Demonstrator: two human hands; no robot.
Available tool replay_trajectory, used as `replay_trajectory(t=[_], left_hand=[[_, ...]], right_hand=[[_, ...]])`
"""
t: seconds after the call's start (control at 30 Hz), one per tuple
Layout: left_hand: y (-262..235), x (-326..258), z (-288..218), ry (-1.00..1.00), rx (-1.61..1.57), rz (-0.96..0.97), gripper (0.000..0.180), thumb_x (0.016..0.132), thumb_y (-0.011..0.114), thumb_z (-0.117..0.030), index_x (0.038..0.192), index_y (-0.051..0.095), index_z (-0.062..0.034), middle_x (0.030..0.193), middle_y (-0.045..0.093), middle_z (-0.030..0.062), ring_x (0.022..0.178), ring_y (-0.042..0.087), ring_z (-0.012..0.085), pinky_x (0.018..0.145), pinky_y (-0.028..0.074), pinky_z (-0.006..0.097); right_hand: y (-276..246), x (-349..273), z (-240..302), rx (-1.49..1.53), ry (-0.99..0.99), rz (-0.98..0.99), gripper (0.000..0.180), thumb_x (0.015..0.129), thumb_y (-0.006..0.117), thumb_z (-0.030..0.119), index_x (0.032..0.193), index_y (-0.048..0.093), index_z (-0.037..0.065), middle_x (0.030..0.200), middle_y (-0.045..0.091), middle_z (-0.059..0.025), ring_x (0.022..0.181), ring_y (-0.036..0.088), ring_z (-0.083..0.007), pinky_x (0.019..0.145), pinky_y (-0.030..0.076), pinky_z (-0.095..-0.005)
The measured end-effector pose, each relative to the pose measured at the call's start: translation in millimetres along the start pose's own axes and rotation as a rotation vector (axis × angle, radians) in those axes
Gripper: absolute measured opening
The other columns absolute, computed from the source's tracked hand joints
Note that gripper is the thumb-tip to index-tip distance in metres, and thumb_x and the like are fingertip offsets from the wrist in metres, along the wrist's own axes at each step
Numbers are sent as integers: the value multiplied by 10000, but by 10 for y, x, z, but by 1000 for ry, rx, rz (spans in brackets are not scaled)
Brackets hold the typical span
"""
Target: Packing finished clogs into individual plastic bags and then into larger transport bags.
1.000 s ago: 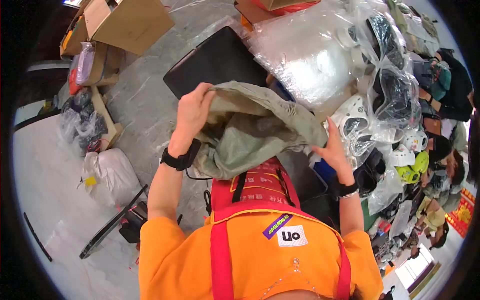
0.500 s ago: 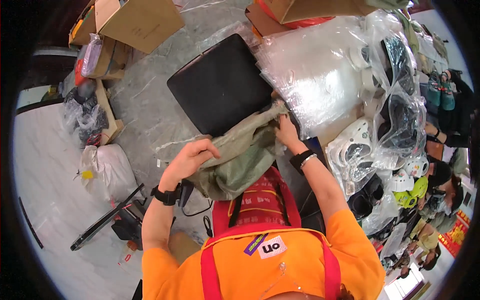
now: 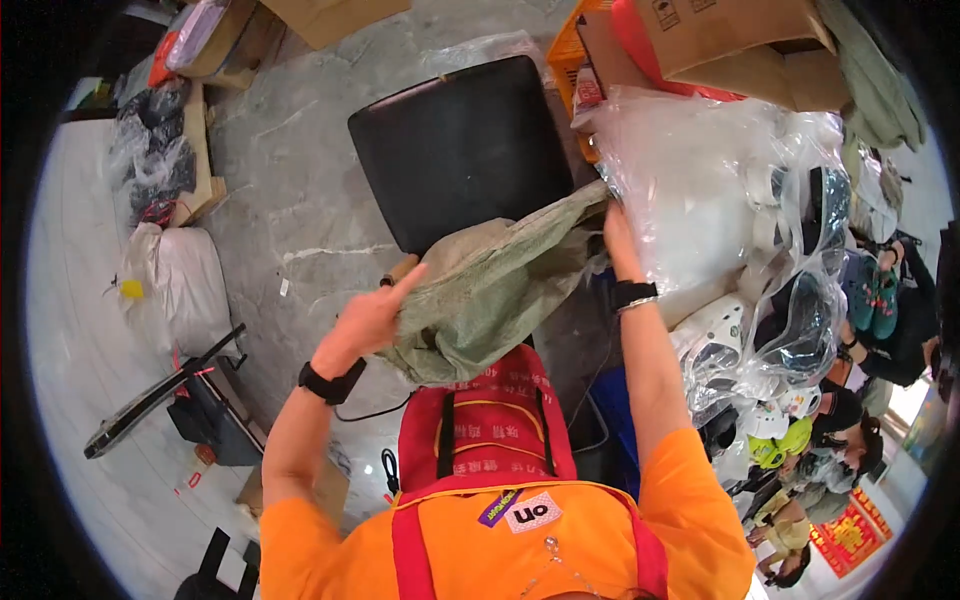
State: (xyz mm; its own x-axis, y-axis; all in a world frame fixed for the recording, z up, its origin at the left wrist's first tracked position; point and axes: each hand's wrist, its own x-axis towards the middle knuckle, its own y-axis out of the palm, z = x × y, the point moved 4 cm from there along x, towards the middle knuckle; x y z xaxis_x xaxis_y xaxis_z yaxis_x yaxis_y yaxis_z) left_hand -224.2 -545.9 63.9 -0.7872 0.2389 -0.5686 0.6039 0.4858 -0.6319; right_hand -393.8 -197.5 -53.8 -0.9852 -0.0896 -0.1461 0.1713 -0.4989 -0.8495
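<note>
A grey-green woven sack (image 3: 500,310) is stretched between my hands, its edge running up toward the right. My left hand (image 3: 365,322) is closed at the sack's left side, with one finger stretched out and slightly blurred. My right hand (image 3: 622,245) grips the sack's upper right corner; its fingertips are partly hidden behind the cloth. Just beyond the sack is a black square stool seat (image 3: 465,150). A short brown piece (image 3: 400,270) shows beside my left fingertip; its kind is unclear. Under the sack hangs my red apron (image 3: 480,425).
Clear plastic bags (image 3: 680,190) lie in a pile at the right, near bagged white clogs (image 3: 710,335). An open cardboard box (image 3: 740,50) and an orange crate (image 3: 567,70) are at the far right. A white sack (image 3: 185,290) sits at the left. Other people are at the right edge.
The sack's edge is pulled wider and straighter. My right hand has moved outward to the right, and a finger of my left hand is now extended. The view has shifted.
</note>
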Motion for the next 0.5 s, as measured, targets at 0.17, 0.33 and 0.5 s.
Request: replay_trajectory(t=[0.17,0.33,0.5], left_hand=[[442,-266,859,-78,-619,50,303,742,519,-69,1044,492,-66,718,523,140,735,530,233,644,411,334],[433,-81,1044,-100,-776,-563,197,805,491,-150,919,515,9,786,537,121,752,485,147,668,385,291],[82,154,1033,-301,-550,-863,190,813,486,-168,894,546,-8,704,545,146,657,546,212,605,409,328]], right_hand=[[-129,93,389,-176,66,-49,363,823,378,247,1055,494,-8,1085,475,-248,1005,425,-413,849,352,-431],[-148,142,351,73,196,44,454,796,419,302,1146,432,13,1164,443,-218,1066,402,-383,905,315,-396],[-315,139,417,14,248,60,457,778,426,295,1109,457,-19,1140,465,-218,1083,406,-336,904,299,-361]])
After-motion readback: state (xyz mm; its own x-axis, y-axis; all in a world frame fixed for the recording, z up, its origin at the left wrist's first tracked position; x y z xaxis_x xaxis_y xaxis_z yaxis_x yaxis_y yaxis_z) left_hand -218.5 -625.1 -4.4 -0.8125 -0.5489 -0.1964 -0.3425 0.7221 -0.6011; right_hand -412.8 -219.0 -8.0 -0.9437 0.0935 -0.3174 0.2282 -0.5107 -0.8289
